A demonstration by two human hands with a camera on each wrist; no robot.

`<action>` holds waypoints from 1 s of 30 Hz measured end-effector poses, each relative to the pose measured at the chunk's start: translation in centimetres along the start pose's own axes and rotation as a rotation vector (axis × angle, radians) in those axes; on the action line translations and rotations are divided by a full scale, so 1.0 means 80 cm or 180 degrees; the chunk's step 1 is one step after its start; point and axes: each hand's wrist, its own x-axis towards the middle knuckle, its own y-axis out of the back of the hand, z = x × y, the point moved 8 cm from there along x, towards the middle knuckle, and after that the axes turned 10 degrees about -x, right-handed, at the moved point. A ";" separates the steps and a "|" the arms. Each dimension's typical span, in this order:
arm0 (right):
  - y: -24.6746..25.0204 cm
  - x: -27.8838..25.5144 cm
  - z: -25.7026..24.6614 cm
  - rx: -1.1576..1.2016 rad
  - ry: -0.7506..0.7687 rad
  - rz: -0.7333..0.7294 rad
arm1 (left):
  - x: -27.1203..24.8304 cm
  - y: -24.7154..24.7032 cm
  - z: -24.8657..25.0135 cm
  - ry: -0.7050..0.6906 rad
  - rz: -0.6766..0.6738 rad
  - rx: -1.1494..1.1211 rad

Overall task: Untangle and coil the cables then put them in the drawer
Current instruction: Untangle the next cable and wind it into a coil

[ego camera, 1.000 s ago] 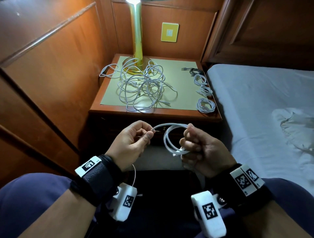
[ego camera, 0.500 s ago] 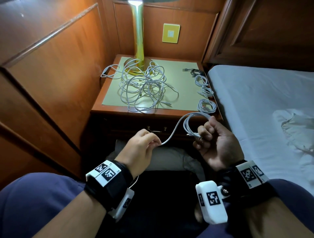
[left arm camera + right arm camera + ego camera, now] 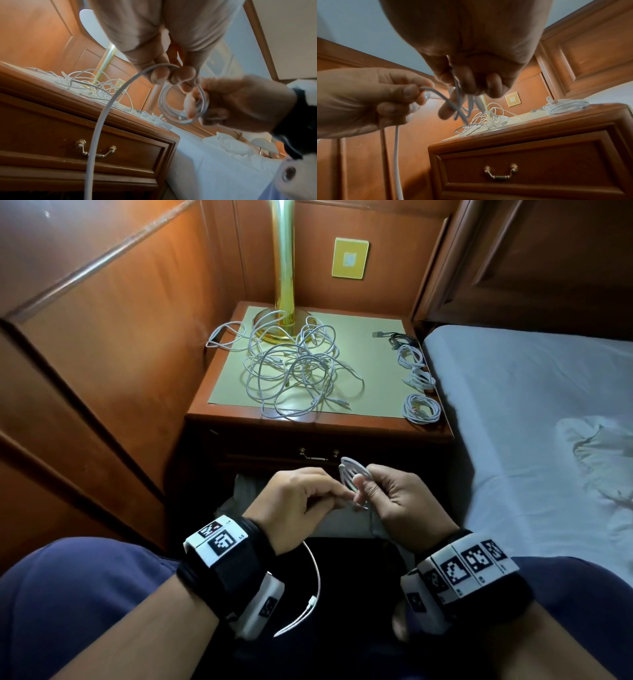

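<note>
My right hand [image 3: 368, 491] grips a small coil of white cable [image 3: 354, 474] over my lap, in front of the nightstand. My left hand [image 3: 329, 494] pinches the same cable's free run beside the coil. In the left wrist view the coil [image 3: 181, 104] hangs from the right hand's fingers and the free run [image 3: 97, 121] drops below my left fingertips [image 3: 159, 75]. The loose tail [image 3: 313, 587] curves down under my left wrist. A tangled pile of white cables [image 3: 294, 371] lies on the nightstand top. The drawer [image 3: 318, 455] below it is closed.
Three coiled white cables [image 3: 421, 409] and a dark cable [image 3: 399, 338] lie along the nightstand's right edge. A gold lamp post [image 3: 284, 268] stands behind the tangle. Wood panelling runs along the left; a bed [image 3: 531, 405] is on the right. My knees frame the bottom.
My hands have come back together from a wider spread. The right hand has dropped from near the nightstand edge toward my lap, and the straight run between the hands has become another loop.
</note>
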 end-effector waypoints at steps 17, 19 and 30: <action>-0.029 0.002 -0.005 0.1442 -0.0753 -0.0636 | 0.001 0.035 -0.014 0.0526 0.0609 0.0341; -0.033 -0.001 -0.009 0.1504 -0.0800 -0.0737 | 0.000 0.038 -0.021 0.0648 0.0686 0.0251; -0.035 -0.004 -0.015 0.2621 -0.1115 -0.0722 | -0.010 0.046 -0.048 0.1321 0.1092 -0.0302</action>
